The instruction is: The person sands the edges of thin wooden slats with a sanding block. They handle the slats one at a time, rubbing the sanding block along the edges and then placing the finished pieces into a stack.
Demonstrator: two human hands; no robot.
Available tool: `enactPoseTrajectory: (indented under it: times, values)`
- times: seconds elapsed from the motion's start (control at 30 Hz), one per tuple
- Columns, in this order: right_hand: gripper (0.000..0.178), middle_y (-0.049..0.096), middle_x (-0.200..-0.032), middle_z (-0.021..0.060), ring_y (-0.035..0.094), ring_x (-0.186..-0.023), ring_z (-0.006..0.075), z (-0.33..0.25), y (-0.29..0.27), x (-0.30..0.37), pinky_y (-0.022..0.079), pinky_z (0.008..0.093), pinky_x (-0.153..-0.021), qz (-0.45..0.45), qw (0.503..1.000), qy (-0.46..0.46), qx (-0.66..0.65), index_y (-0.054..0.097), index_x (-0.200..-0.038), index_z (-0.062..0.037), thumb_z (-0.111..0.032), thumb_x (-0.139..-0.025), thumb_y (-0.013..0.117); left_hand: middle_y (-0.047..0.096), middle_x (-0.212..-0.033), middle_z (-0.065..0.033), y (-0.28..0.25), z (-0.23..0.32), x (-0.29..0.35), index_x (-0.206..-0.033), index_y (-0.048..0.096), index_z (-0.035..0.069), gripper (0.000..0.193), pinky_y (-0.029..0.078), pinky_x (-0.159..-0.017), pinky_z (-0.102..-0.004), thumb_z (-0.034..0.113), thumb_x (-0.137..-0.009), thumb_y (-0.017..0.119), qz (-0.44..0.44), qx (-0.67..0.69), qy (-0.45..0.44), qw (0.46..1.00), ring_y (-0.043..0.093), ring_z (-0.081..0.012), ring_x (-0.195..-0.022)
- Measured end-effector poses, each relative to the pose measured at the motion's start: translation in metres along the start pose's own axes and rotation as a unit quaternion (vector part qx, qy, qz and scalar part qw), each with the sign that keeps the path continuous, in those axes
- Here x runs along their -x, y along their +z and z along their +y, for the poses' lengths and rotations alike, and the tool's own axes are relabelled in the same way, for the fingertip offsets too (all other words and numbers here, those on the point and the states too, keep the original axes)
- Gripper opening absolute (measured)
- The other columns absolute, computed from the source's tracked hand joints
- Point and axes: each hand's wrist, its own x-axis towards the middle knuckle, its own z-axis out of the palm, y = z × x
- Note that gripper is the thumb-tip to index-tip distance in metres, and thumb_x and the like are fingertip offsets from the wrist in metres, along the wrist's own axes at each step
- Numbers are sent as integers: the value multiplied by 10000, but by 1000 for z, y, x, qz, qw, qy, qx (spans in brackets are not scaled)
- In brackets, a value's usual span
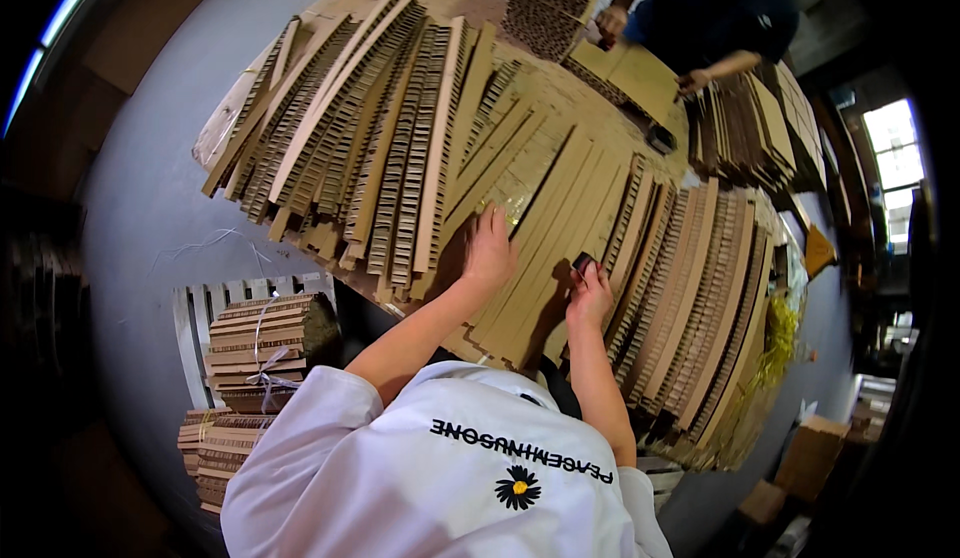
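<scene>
Flat cardboard strips (560, 218) lie side by side on the worktable in front of me. My left hand (490, 250) rests over their left part, fingers stretched forward, beside a shiny clear patch (515, 204) that looks like film or tape. In my right hand (589, 296), closed fingers grip a small dark block (582, 263) just above the strips. To the left, honeycomb cardboard strips (400, 148) lie in a large, uneven pile. More honeycomb strips (690, 298) stand on edge in a row to my right.
Across the table, a co-worker (720, 18) handles cardboard sheets (640, 83). A dark tool-like object (661, 139) lies near them. Tied strip bundles (260, 343) stand on a pallet (190, 343) at lower left. Yellow strapping (778, 343) hangs at the right, near cardboard boxes (812, 455).
</scene>
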Motion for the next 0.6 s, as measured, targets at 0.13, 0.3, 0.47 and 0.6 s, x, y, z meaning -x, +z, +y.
enactPoseTrajectory:
  times: [0.13, 0.3, 0.47, 0.6]
  values:
    - [179, 726, -1035, 39, 716, -864, 204, -3, -9, -5, 571, 326, -797, 6, 1000, -7, 0, 694, -1157, -51, -141, -1005, 727, 429, -1493, -338, -46, -6, -21, -1542, 316, -28, 722, 447, -1109, -522, 163, -957, 693, 141, 83, -132, 978, 484, -518, -1336]
    - [207, 746, -1015, -8, 719, -862, 171, -11, -4, -6, 490, 295, -803, -6, 1000, 28, 2, 701, -1159, -120, -193, -978, 769, 543, -1399, -274, -83, -50, -9, -1414, 484, -19, 554, 479, -1044, -515, 135, -931, 709, 194, -62, -72, 976, 543, -464, -1270]
    - [198, 749, -974, 18, 711, -787, 167, -8, 6, -7, 456, 223, -631, -25, 1000, 7, -1, 695, -1146, -101, -167, -975, 767, 608, -1265, -199, -52, -25, 6, -1228, 577, 19, 398, 511, -955, -499, 97, -871, 736, 75, -23, 84, 993, 591, -420, -1147]
    - [196, 745, -979, -16, 704, -834, 180, -7, 2, -12, 483, 366, -814, -31, 999, 37, 24, 682, -1141, -151, -235, -983, 761, 600, -1273, -191, 4, -7, 36, -1223, 574, 19, 412, 512, -961, -496, 141, -875, 756, -53, 10, 27, 998, 579, -419, -1166]
